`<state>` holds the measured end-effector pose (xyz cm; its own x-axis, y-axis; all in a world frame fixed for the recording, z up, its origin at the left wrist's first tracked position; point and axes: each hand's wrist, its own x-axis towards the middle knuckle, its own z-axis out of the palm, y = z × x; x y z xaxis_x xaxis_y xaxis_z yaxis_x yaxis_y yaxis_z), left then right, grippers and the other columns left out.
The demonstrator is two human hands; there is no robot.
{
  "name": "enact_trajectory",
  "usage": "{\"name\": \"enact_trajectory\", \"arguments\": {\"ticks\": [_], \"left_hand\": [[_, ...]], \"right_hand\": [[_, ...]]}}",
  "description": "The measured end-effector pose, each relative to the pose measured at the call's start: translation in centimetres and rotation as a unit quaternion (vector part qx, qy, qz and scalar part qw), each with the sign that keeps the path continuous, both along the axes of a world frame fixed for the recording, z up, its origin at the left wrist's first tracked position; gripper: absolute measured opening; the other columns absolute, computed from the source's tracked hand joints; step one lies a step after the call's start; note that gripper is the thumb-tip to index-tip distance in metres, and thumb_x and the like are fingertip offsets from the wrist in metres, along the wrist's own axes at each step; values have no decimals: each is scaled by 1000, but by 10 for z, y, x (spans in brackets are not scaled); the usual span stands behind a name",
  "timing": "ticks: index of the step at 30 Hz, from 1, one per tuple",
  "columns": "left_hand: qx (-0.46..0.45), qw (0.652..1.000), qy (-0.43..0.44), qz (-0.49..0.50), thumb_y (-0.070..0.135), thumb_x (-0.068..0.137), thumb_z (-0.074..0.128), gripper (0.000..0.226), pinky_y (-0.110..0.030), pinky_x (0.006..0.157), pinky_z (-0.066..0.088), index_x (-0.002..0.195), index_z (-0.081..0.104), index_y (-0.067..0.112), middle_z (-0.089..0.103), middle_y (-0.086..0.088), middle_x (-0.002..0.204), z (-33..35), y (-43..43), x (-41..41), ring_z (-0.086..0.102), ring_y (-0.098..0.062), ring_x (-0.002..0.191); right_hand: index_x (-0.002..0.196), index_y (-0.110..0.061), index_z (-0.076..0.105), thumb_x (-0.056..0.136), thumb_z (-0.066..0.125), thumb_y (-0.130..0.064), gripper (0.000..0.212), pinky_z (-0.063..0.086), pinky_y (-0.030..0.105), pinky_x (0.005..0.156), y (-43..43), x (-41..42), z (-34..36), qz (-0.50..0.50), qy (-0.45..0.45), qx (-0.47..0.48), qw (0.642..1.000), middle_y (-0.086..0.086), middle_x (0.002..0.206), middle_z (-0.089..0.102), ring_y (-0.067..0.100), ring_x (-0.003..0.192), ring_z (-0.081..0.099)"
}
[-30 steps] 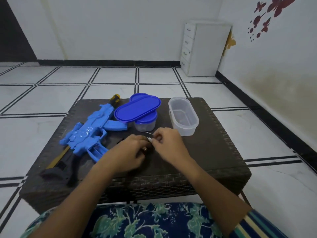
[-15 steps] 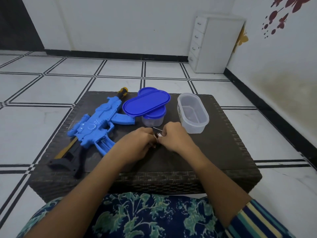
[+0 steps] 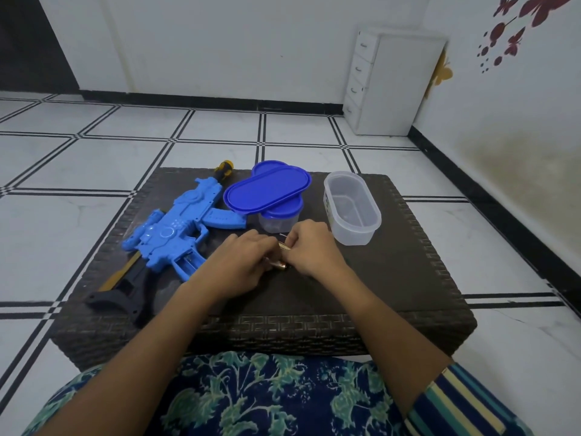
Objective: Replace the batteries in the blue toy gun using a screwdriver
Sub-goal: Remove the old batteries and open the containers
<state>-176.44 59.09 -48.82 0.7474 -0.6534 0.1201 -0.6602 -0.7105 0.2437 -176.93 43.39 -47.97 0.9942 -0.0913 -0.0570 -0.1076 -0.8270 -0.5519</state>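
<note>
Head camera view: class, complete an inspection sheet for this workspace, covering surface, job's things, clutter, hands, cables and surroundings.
Surface: dark woven wicker table, on a tiled floor.
Job's things: blue plastic toy gun lying at left; yellow-and-black screwdriver handle at its far end; small gold-coloured batteries between the hands.
Clutter: open clear oval plastic tub; blue oval lid resting on a small blue-lidded clear tub.
Hands: left hand and right hand both curled on the batteries.
Cables: nothing seen.
Surroundings: white drawer cabinet; butterfly wall decals.
</note>
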Motion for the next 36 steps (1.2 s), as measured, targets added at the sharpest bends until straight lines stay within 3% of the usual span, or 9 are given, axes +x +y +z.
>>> {"name": "enact_trajectory", "arguments": {"ticks": [4, 7, 12, 14, 17, 24, 29, 31, 36], "left_hand": [[-67, 998, 18, 11, 21, 84, 64, 14, -32, 73, 45, 89, 54, 29, 53, 17, 87, -1, 6, 4, 48, -6, 88], [-173, 983, 46, 30, 20, 82, 69, 16, -38, 70, 51, 87, 59, 31, 60, 14, 84, -1, 5, 5, 55, -7, 80], [-450, 873, 61, 179, 27, 75, 80, 13, -34, 64, 57, 77, 70, 19, 70, 1, 70, 12, -41, 9, 67, -17, 67], [-498, 831, 93, 228, 31, 73, 81, 14, -36, 67, 59, 74, 71, 20, 71, 3, 68, 16, -74, 15, 69, -16, 68], [-512, 813, 99, 261, 32, 76, 77, 15, -21, 61, 54, 74, 71, 19, 69, 6, 66, 22, -121, 21, 67, -9, 65], [-413, 876, 30, 247, 30, 82, 68, 11, -34, 68, 57, 82, 68, 19, 67, 5, 78, 5, -174, 41, 63, -9, 74], [-308, 925, -31, 222, 38, 85, 62, 16, -23, 57, 49, 85, 67, 22, 68, 7, 80, -1, -168, 44, 61, -9, 71], [-303, 931, -32, 201, 38, 85, 62, 18, -19, 57, 42, 86, 68, 22, 66, 9, 83, 0, -164, 46, 59, -7, 74], [-316, 933, -45, 167, 34, 85, 63, 17, -28, 70, 49, 92, 69, 19, 65, 5, 95, 7, -146, 48, 56, -12, 90]], "right_hand": [[77, -15, 71, 73, 79, -20, 10, 59, 37, 71, -3, -2, 2, -18, -28, -15, 999, 1, 73, 68, 15, 71, 64], [72, -15, 73, 72, 81, -21, 10, 58, 32, 65, -17, -8, 10, -51, -65, 62, 995, -2, 68, 69, 11, 66, 64], [71, -19, 72, 74, 78, -29, 12, 50, 20, 57, -51, -11, 31, -209, -222, 159, 939, -12, 57, 64, 5, 58, 63], [71, -24, 70, 76, 76, -33, 12, 54, 26, 62, -64, -8, 32, -268, -259, 164, 913, -14, 59, 64, 7, 61, 63], [70, -30, 64, 78, 74, -37, 15, 56, 44, 76, -75, 1, 25, -322, -267, 161, 894, -14, 65, 66, 10, 68, 65], [76, -22, 68, 85, 65, -43, 24, 47, 39, 84, -95, 11, 10, -312, -202, 50, 927, -4, 77, 71, 22, 81, 65], [101, -20, 73, 94, 56, -34, 23, 39, 37, 88, -104, 9, 11, -231, -178, -71, 954, 1, 98, 73, 25, 96, 64], [106, -21, 73, 94, 56, -34, 25, 41, 38, 92, -106, 8, 11, -216, -173, -56, 959, 0, 102, 73, 25, 100, 63], [104, -25, 74, 94, 53, -38, 27, 53, 41, 83, -109, 5, 2, -209, -202, 5, 957, 0, 97, 73, 23, 94, 62]]}}
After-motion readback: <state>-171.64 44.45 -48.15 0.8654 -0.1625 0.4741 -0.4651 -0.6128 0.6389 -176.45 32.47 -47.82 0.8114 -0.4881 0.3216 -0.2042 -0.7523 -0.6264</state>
